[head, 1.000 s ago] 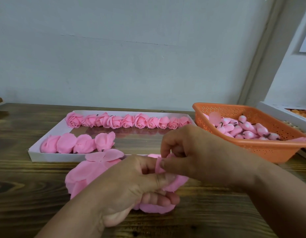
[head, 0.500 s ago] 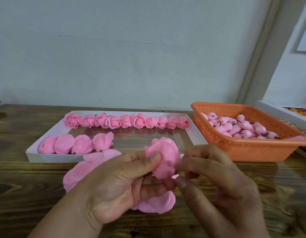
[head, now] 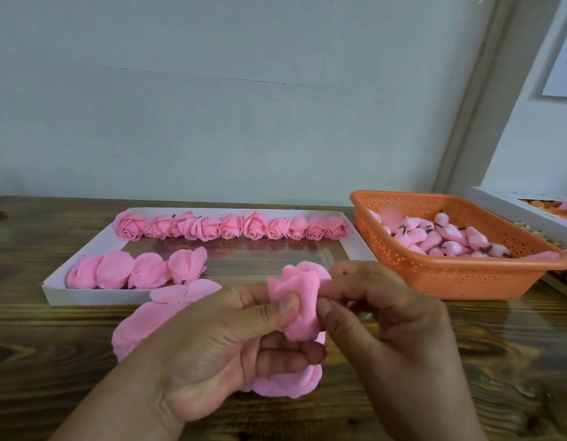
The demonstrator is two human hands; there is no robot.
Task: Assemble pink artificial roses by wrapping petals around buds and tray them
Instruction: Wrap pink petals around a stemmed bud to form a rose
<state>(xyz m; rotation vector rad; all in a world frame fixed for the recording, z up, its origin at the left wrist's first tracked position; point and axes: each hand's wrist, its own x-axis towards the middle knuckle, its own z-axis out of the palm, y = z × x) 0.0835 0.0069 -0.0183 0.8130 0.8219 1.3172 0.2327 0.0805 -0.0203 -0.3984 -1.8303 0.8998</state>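
left hand (head: 212, 348) and right hand (head: 380, 316) are both pinching the half-wrapped rose (head: 299, 300) above the desk (head: 466, 361), before the tray (head: 84, 296); light, soft, crushable petals are probably best gripped low at the base.

Loose petals (head: 139, 326) at lower centre, largely covered by the left hand (head: 212, 354). Base of the held rose (head: 299, 300) hidden among fingers. A blurred pink patch in the orange basket (head: 460, 278), right of centre. White box (head: 505, 202) at far right, cut off by the edge; contents unclear.
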